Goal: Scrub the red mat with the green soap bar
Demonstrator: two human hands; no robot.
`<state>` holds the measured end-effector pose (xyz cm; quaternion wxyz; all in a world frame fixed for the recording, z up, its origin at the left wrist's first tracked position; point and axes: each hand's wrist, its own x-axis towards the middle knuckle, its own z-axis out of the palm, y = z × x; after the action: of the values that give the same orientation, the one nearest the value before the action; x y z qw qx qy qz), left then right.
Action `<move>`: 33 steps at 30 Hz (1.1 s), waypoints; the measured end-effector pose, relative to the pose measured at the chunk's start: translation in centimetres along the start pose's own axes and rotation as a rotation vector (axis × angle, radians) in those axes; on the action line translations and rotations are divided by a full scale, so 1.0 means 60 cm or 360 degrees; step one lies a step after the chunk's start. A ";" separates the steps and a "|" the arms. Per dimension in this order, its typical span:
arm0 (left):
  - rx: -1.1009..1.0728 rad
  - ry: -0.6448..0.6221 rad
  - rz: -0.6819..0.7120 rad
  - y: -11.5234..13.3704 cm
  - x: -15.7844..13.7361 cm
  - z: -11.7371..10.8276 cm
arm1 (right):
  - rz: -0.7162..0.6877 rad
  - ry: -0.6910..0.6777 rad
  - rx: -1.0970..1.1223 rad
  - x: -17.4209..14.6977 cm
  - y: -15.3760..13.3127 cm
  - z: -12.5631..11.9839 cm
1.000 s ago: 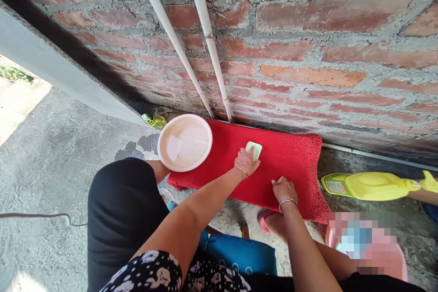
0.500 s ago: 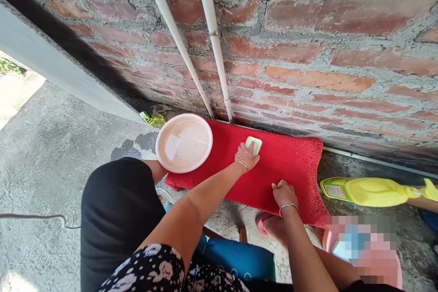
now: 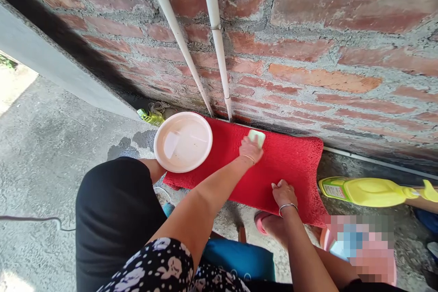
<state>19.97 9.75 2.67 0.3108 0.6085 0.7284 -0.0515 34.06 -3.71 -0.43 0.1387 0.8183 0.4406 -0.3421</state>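
Note:
A pale green scrub brush (image 3: 257, 137), palm-sized with rounded corners, lies flat on the red mat (image 3: 226, 164); its underside is hidden. My left hand (image 3: 251, 148) reaches across and is closed over the brush's near end. Closer to me, my right hand (image 3: 285, 192) rests near the mat's front edge with fingers curled in against the fabric. The mat is long and shaggy at its right end. On its left end stands a pale pink basin (image 3: 183, 164) holding shallow water.
A yellow spray bottle (image 3: 369, 191) lies at the right, near another person's arm. At lower right is a pink tub (image 3: 393, 273), partly blurred. The brick wall (image 3: 301, 50) with two white pipes (image 3: 215, 36) rises behind the mat. A green bottle (image 3: 150, 117) lies beyond the basin.
My left hand has slid the brush slightly up and to the right over the mat. My right hand stays in place.

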 end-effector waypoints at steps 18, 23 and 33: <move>0.0035 -0.0077 0.0201 0.024 0.002 -0.005 | 0.0027 0.0004 0.0002 -0.003 -0.002 -0.002; -0.0056 0.0118 0.0152 -0.037 -0.021 -0.009 | 0.0034 -0.0006 0.0003 -0.005 -0.004 -0.004; 0.0112 -0.0063 0.0212 -0.006 -0.087 0.068 | 0.0039 -0.0028 0.0021 -0.001 -0.002 -0.004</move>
<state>21.59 3.33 1.96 0.3063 0.6649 0.6778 -0.0684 34.04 -3.53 -0.19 0.1414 0.8216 0.4269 -0.3504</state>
